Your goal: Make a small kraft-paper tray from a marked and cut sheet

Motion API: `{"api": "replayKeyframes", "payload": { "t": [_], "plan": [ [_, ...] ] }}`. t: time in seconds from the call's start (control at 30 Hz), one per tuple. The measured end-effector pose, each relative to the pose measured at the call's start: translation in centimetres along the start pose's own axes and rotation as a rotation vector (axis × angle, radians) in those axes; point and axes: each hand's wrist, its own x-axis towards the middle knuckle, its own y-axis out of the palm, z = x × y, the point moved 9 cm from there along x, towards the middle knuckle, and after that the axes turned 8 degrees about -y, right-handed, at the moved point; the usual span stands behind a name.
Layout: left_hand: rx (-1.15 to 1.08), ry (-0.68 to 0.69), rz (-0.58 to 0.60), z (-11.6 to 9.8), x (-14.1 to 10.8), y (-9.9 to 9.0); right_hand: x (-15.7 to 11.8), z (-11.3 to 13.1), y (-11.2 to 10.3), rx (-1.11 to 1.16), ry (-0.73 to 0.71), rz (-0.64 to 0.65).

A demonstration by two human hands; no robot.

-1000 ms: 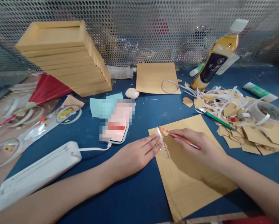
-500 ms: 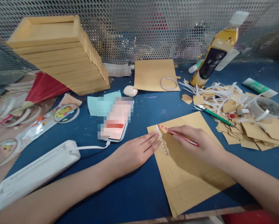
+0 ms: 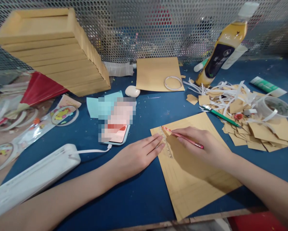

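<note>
My left hand (image 3: 144, 150) lies flat with fingers stretched out, its tips pressing on a small clear ruler (image 3: 167, 146). The ruler rests along the left edge of a sheet of brown cardboard (image 3: 194, 179), which shows faint pencil lines. In my right hand (image 3: 201, 144) is a pink pencil (image 3: 189, 141), gripped between thumb and fingers. The pencil's tip is at the ruler's far end, near the cardboard's upper left corner. My right hand casts a shadow over the middle of the sheet.
Left are a tall stack of cardboard trays (image 3: 55, 57), a phone (image 3: 117, 128) and a white power strip (image 3: 38, 179). A bottle (image 3: 221, 51), a green craft knife (image 3: 222, 116), a plastic cup (image 3: 276, 107) and paper scraps (image 3: 237, 99) are on the right. Behind stands a perforated metal panel (image 3: 124, 29).
The view has shifted slightly. The ruler looks flatter against the cardboard, and the pencil tip has moved a little left, close to the ruler's far end. Both hands keep nearly the same pose.
</note>
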Motion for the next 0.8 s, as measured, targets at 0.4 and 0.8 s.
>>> {"api": "replayKeyframes", "payload": {
  "t": [0.4,0.8],
  "plan": [
    [0.018,-0.007,0.022,-0.2,0.1,0.1,-1.6,2.0,-1.0,0.007,-0.042,0.164],
    [0.053,-0.015,-0.017,-0.2,-0.1,-0.1,-4.3,2.8,-2.6,0.06,0.018,0.187]
  ]
}}
